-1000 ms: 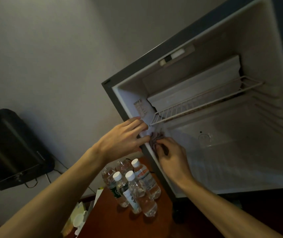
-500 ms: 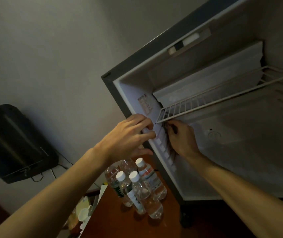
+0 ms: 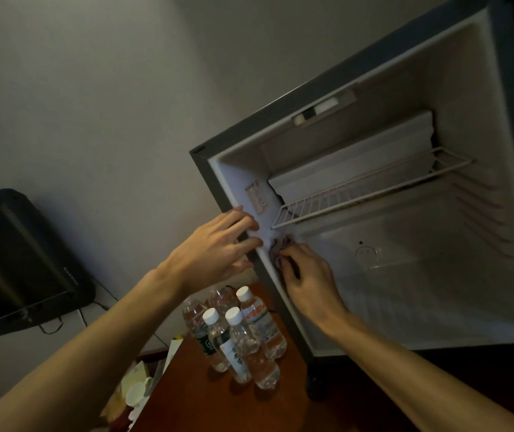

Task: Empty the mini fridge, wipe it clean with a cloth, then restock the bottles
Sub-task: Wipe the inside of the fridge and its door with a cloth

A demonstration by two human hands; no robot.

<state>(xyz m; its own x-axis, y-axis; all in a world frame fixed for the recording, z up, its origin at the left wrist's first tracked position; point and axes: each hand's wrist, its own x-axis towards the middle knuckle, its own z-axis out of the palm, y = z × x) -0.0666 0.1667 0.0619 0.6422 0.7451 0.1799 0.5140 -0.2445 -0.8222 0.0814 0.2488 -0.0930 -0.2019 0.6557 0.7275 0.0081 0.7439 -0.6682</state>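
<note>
Five bottles (image 3: 240,335) on desk (image 3: 280,410) edge | fridge (image 3: 405,244) empty | right hand (image 3: 308,282) fingers bunch cloth (image 3: 279,247) against left inner wall under rack (image 3: 368,191) | left hand (image 3: 218,247) fingers spread, bracing frame | advice: press firmly into corners.

A dim room seen at a tilt. A plain, pale grey wall (image 3: 99,88) fills the upper left. Against it at the far left stands a dark, boxy object (image 3: 21,263), possibly a bag or an appliance, with thin cables (image 3: 99,302) trailing beside it. Below, a reddish-brown wooden tabletop (image 3: 205,400) stretches across the lower middle.
</note>
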